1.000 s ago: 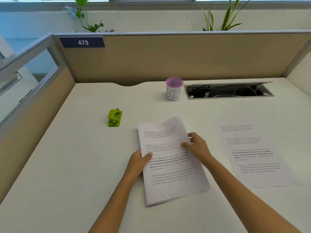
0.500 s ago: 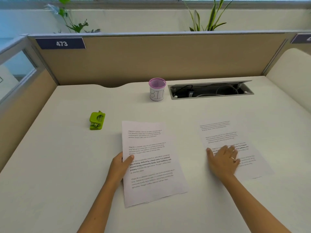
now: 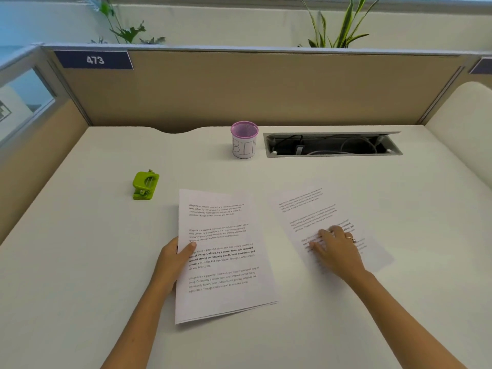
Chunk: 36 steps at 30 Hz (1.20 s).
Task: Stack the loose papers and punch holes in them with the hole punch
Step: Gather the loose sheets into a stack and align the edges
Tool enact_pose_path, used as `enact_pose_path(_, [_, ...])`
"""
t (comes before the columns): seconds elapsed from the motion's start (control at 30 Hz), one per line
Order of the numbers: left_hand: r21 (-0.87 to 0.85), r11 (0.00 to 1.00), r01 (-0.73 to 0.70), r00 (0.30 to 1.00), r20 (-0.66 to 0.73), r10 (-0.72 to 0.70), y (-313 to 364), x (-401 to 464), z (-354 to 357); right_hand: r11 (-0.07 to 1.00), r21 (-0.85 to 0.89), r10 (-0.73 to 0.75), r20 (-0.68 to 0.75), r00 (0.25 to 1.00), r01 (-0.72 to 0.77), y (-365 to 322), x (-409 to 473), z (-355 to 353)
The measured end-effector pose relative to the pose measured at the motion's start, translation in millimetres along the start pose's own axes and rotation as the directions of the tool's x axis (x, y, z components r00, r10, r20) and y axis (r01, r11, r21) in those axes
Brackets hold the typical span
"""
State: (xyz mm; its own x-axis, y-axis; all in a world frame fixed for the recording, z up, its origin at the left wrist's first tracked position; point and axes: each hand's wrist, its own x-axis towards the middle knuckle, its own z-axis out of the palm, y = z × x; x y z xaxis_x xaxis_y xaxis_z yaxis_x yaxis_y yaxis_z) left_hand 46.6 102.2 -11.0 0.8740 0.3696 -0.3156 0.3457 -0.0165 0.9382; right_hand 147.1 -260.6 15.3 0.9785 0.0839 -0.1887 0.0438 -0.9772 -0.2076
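A small stack of printed papers (image 3: 223, 262) lies in the middle of the white desk (image 3: 80, 275). My left hand (image 3: 174, 258) holds the stack's left edge, thumb on top. A single loose printed sheet (image 3: 308, 209) lies to the right of the stack. My right hand (image 3: 336, 249) rests flat on that sheet with fingers spread, a ring on one finger. A green hole punch (image 3: 145, 185) sits on the desk to the upper left of the stack, apart from both hands.
A pink-rimmed mesh cup marked "BIN" (image 3: 244, 141) stands at the back centre. An open cable tray (image 3: 332, 145) is recessed in the desk beside it. Beige partition walls (image 3: 253, 89) close the desk at the back and left.
My right hand left the stack and moved right onto the loose sheet, which has slid a little toward the stack. The left hand stays on the stack's left edge.
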Motion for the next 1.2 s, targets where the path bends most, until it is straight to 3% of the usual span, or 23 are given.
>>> enact_pose_path(0.1, [-0.007, 1.000, -0.002, 1.000, 0.003, 0.002, 0, 0, 0, 0.979, 0.201, 0.055, -0.097, 0.994, -0.035, 1, 10, -9])
enact_pose_path(0.17, [-0.012, 1.000, 0.000, 1.000, 0.001, 0.001, 1, 0, 0, 0.966, 0.221, 0.165, -0.140, 0.976, -0.131, 6, 21, -17])
enact_pose_path(0.33, [-0.006, 1.000, 0.009, 1.000, -0.003, -0.009, 2, 2, 0, 0.905, 0.136, 0.406, 0.008, 0.914, -0.403, 19, 43, -32])
enact_pose_path(0.57, [0.011, 1.000, 0.010, 0.999, 0.049, -0.010, 4, 2, -5, 0.899, 0.013, 0.435, 0.073, 0.898, -0.437, 26, 51, -36])
enact_pose_path(0.7, [0.014, 1.000, 0.003, 0.998, 0.058, -0.003, 3, 3, -6, 0.876, 0.095, 0.461, 0.127, 0.878, -0.474, 28, 52, -40])
enact_pose_path(0.83, [0.018, 1.000, 0.015, 0.998, 0.053, -0.016, 4, 5, -5, 0.883, 0.313, 0.324, 0.132, 0.937, -0.350, 30, 48, -45])
enact_pose_path(1.07, [-0.016, 0.999, 0.029, 0.999, 0.043, -0.028, 5, 4, -5, 0.853, 0.517, 0.168, -0.152, 0.974, -0.066, 15, 43, -86])
enact_pose_path(1.2, [-0.013, 0.999, 0.040, 0.999, 0.035, -0.040, 6, 4, -5, 0.543, 0.838, 0.123, -0.138, 0.983, 0.050, -12, 35, -114])
